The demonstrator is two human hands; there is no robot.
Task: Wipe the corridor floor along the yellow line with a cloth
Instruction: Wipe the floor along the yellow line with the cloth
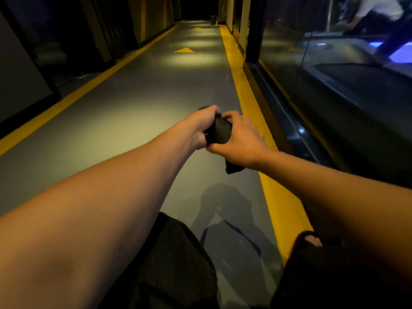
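Observation:
A dark cloth (219, 131) is bunched up between both hands, held in the air above the grey corridor floor (138, 103). My left hand (201, 127) grips its left side with curled fingers. My right hand (242, 140) grips its right side, and a corner of the cloth hangs below that wrist. The yellow line (247, 101) runs along the floor's right edge, just right of my hands and under my right forearm.
A glass wall with a dark base track (289, 121) borders the yellow line on the right. A second yellow line (66, 100) runs along the left wall. Yellow arrows (184, 50) mark the floor ahead. A small bin (213, 19) stands at the far end. My knees are at the bottom.

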